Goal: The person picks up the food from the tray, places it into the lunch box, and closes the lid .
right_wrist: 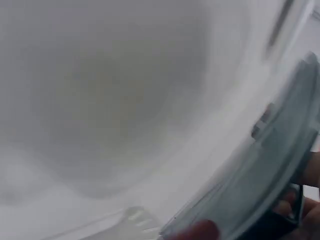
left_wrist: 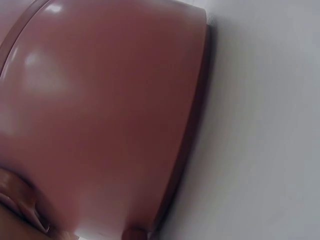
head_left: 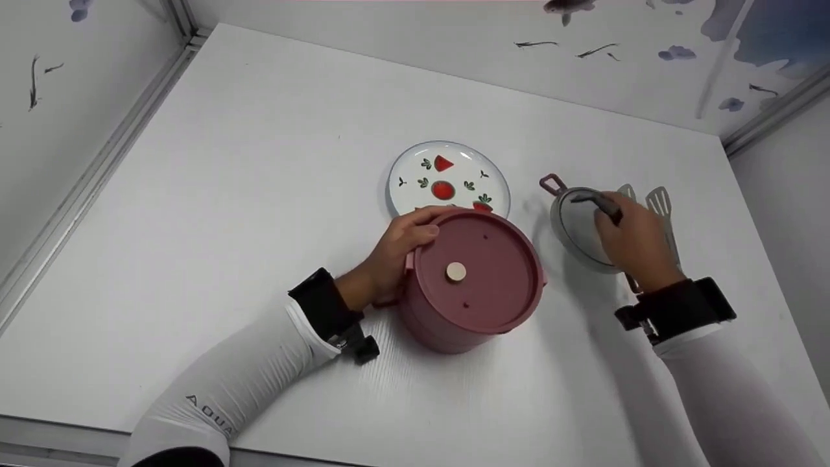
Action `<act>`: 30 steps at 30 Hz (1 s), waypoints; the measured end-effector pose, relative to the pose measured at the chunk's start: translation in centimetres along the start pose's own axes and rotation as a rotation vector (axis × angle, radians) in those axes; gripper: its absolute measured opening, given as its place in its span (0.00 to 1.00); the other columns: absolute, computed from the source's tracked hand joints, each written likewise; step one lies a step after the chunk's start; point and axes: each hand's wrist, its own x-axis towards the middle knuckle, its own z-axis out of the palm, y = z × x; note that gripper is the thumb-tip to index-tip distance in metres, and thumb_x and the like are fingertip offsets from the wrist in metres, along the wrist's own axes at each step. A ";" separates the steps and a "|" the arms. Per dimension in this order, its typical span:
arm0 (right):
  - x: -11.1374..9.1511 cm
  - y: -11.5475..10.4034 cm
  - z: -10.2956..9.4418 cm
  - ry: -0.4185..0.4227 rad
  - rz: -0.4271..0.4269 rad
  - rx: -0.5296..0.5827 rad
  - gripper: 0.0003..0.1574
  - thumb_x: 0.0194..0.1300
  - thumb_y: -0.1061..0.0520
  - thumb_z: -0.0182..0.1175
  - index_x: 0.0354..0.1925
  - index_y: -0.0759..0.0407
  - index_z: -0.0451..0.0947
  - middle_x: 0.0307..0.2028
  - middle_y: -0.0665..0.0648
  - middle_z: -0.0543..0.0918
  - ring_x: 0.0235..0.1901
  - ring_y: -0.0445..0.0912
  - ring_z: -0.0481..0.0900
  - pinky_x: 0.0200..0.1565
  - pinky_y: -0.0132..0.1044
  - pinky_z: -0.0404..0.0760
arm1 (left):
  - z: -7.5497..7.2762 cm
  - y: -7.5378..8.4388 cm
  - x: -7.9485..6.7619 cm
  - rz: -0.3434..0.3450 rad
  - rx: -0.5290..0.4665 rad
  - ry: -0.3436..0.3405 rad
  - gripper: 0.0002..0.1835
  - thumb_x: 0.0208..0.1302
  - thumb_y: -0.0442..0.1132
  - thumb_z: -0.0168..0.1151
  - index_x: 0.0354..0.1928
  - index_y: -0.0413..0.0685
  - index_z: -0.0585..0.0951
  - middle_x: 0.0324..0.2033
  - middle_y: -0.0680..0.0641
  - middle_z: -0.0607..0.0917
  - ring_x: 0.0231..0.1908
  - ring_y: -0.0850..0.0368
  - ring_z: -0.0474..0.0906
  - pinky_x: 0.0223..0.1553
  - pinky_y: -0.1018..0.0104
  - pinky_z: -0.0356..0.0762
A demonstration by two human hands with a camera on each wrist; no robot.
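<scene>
My left hand (head_left: 391, 256) grips a dark red cooking pot (head_left: 447, 331) at its left side, its thumb lying at the rim of the red lid (head_left: 499, 272). That lid has a small cream knob (head_left: 456, 272). The pot's glossy wall (left_wrist: 105, 110) fills much of the left wrist view. My right hand (head_left: 639, 240) holds a glass lid (head_left: 579, 224) by its dark handle (head_left: 603, 204), over a light grey pan (head_left: 565, 246) with a reddish loop handle (head_left: 552, 184). The right wrist view shows the glass lid (right_wrist: 265, 170) tilted, fingers around its handle.
Behind the red pot, partly covered by it, lies a white plate (head_left: 415, 172) with red fruit designs. Two slotted turners (head_left: 660, 201) lie right of the pan, partly hidden by my right hand. Printed walls (head_left: 454, 39) border the white table (head_left: 259, 162).
</scene>
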 end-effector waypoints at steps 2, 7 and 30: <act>-0.3 -1.9 -0.8 0.086 -0.022 0.059 0.22 0.71 0.55 0.52 0.57 0.62 0.80 0.25 0.59 0.79 0.23 0.44 0.70 0.23 0.31 0.67 | -0.1 0.1 0.1 0.005 -0.007 -0.011 0.30 0.65 0.45 0.48 0.65 0.37 0.74 0.56 0.43 0.82 0.55 0.53 0.79 0.58 0.63 0.77; -2.0 -7.4 -1.9 0.211 -0.170 0.198 0.18 0.71 0.49 0.58 0.51 0.57 0.85 0.21 0.53 0.73 0.22 0.39 0.66 0.25 0.28 0.64 | -0.5 0.2 0.3 0.022 -0.008 -0.035 0.29 0.69 0.45 0.41 0.65 0.36 0.74 0.56 0.43 0.83 0.56 0.51 0.80 0.61 0.58 0.76; -5.7 -17.5 2.0 0.113 -0.713 0.120 0.20 0.56 0.48 0.74 0.46 0.55 0.89 0.34 0.57 0.88 0.36 0.48 0.88 0.39 0.43 0.87 | -1.2 5.4 0.6 0.127 0.168 0.136 0.25 0.74 0.42 0.36 0.41 0.35 0.83 0.32 0.49 0.84 0.38 0.54 0.81 0.47 0.50 0.79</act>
